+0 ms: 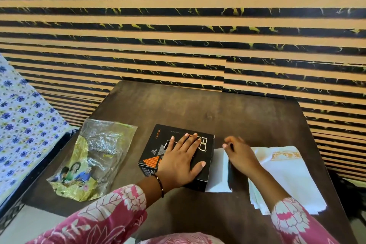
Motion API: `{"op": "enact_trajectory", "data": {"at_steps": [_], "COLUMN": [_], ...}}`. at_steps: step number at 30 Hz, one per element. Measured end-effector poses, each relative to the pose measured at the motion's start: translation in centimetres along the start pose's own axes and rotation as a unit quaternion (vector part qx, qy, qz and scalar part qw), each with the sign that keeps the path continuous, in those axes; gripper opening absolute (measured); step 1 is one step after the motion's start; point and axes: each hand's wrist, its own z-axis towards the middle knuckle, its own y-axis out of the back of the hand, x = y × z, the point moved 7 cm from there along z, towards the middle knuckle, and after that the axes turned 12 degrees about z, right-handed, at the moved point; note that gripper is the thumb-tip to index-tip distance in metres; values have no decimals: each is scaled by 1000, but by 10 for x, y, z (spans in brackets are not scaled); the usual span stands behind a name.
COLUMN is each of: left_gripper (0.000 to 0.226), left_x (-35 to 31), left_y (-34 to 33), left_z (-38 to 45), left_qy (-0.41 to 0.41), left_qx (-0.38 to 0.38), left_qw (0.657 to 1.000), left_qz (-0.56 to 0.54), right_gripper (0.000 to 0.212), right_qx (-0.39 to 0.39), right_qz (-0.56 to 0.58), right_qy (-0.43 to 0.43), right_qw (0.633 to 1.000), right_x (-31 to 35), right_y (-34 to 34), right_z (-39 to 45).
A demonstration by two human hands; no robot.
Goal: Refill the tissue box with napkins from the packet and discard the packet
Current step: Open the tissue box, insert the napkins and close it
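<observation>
Sleeved left hand [183,159] presses flat, fingers spread, on tissue box [178,156]; right hand [238,154], fingers curled — pinch unclear — beside napkins [218,170]. Best keep the box pinned while feeding.

Left hand [183,161] flat on tissue box [158,154]

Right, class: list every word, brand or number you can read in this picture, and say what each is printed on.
"INFINITY": orange letters on the top of the black tissue box, near its far left corner.
"RO": large letters on the box top, partly covered by the left hand.
Small print on the box and the empty packet: too blurred to read.
</observation>
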Motion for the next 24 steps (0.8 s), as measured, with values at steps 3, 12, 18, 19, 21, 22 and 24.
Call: {"op": "enact_trajectory", "data": {"at_steps": [3, 12, 18, 19, 21, 22, 24], "left_gripper": [68, 70, 70, 70, 72, 72, 74], "left_x": [1, 4, 15, 17, 19, 19, 20], "left_y": [-1, -3, -4, -4, -4, -3, -2], "left_z": [0, -5, -5, -5, -3, -2, 0], "left_qy": [0, -3, -8, -7, -3, -1, 5], "left_qx": [7, 9, 3, 3, -1, -3, -7], "left_qw": [1000, 1000, 1000, 1000, 1000, 1000, 1000], "left_qz": [3, 3, -10, -11, -14, -14, -14], "right_gripper": [43, 60, 60, 59, 61, 60, 59], "right_qx": [-22, -14, -48, -48, -35, -27, -3], "right_qz": [-85, -66, -92, -106, -121, -122, -120], "right_qy": [5, -19, -10, -2, 9, 9, 2], "right_qw": [996, 998, 995, 993, 992, 992, 993], "right_x": [-11, -43, -57, -57, -56, -54, -51], "right_y": [-1, -65, -65, -64, -64, -64, -62], "right_z": [-16, -63, -64, -63, -63, -63, -57]}}
